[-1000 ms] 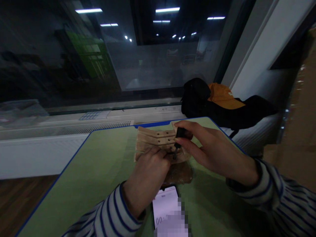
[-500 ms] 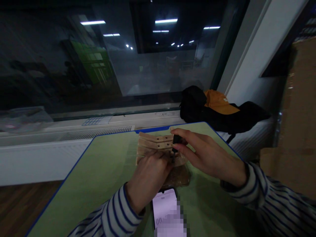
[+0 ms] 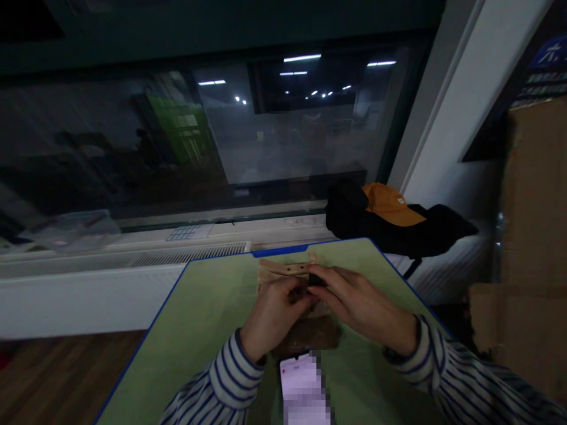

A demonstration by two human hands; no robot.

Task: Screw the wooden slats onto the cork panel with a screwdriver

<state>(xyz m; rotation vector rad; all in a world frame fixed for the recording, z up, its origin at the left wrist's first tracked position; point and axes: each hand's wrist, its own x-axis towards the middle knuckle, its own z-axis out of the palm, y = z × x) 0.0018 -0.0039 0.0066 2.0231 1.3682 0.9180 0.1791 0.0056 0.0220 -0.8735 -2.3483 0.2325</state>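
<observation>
Both hands on stacked wooden pieces (image 3: pixel 283 270) at the far end of the green counter (image 3: pixel 208 319). Left hand (image 3: pixel 272 316) pressed down over the stack, right hand (image 3: pixel 354 304) pinching a small black tool (image 3: pixel 315 278). Lit phone (image 3: pixel 303 386) just behind the grip.

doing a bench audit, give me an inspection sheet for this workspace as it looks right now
surface: green mat with a blue edge, dimly lit
job's things: stack of pale wooden pieces with small holes, at the far end of the mat; a small dark tool between the hands; a brown piece just below them
clutter: lit phone at the near edge
hands: left hand rests on the wooden pieces; right hand pinches the small dark tool against them
cables: nothing seen
surroundings: dark window with reflected ceiling lights; white radiator under the sill; black bag with an orange cap on it; cardboard box at right
</observation>
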